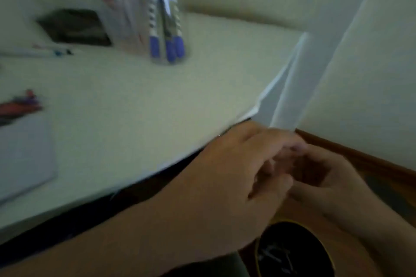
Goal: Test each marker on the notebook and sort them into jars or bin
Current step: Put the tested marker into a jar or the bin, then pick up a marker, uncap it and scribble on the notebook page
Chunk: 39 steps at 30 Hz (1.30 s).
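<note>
Hovering both hands over the bin (pixel 292 252), left hand (pixel 236 171) and right hand (pixel 326 177) blur together; I cannot tell either grip, so a marker dropped from here may miss

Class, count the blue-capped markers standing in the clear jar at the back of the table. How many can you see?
3. All stand cap-down in the clear jar: left marker, middle marker, right marker. The picture is blurred, so others may be hidden behind them.
</note>
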{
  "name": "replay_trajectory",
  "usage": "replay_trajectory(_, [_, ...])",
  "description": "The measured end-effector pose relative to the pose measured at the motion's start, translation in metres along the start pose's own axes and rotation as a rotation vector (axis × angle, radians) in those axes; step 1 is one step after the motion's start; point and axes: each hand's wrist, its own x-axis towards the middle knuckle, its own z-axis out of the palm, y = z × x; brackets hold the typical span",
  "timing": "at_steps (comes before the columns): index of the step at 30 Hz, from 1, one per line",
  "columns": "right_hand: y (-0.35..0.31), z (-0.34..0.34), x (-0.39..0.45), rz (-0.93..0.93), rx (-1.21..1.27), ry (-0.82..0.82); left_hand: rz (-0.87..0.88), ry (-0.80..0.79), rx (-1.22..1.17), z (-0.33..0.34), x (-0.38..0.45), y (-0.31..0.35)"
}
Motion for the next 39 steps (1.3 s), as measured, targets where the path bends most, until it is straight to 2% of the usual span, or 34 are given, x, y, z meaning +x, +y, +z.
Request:
replay_trajectory(3, [-0.081, 0.043, 0.037, -0.207, 0.021, -0.150, -0.032, 0.209, 0.166, -0.102, -0.012, 0.008])
replay_trajectory(6, [-0.130, 0.107, 0.087, -0.363, 0.062, -0.290, -0.260, 0.285, 0.308, -0.181, -0.029, -0.028])
replay_trajectory(9, [-0.155, 0.186, 0.138, -0.416, -0.083, -0.402, -0.546, 0.259, 0.471, -0.232, -0.063, -0.094])
replay_trajectory(12, [-0.159, 0.264, 0.182, -0.353, -0.211, -0.464, -0.765, 0.133, 0.569, -0.256, -0.111, -0.143])
replay_trajectory(15, [-0.149, 0.321, 0.230, -0.350, -0.347, -0.372, -0.835, -0.002, 0.706, -0.270, -0.155, -0.158])
replay_trajectory(17, [-0.142, 0.343, 0.265, -0.366, -0.451, -0.268, -0.833, -0.024, 0.736, -0.282, -0.174, -0.160])
replay_trajectory(22, [-0.131, 0.374, 0.330, -0.310, -0.828, -0.091, -0.875, -0.111, 0.560, -0.300, -0.179, -0.176])
replay_trajectory(24, [-0.130, 0.381, 0.336, -0.290, -1.008, -0.079, -0.935, -0.258, 0.460, -0.308, -0.173, -0.173])
replay_trajectory(26, [-0.134, 0.382, 0.334, -0.293, -1.079, -0.066, -0.955, -0.427, 0.430, -0.321, -0.167, -0.161])
replay_trajectory(30, [-0.134, 0.381, 0.334, -0.307, -1.041, -0.087, -0.891, -0.524, 0.368, -0.326, -0.181, -0.155])
replay_trajectory(33, [-0.131, 0.378, 0.330, -0.314, -0.938, -0.124, -0.860, -0.516, 0.547, -0.306, -0.198, -0.157])
replay_trajectory(36, [-0.131, 0.372, 0.319, -0.284, -0.596, -0.106, -0.817, -0.513, 0.706, -0.284, -0.202, -0.154])
replay_trajectory(39, [-0.152, 0.359, 0.303, -0.153, -0.110, -0.119, -0.748, -0.529, 0.712, -0.282, -0.202, -0.139])
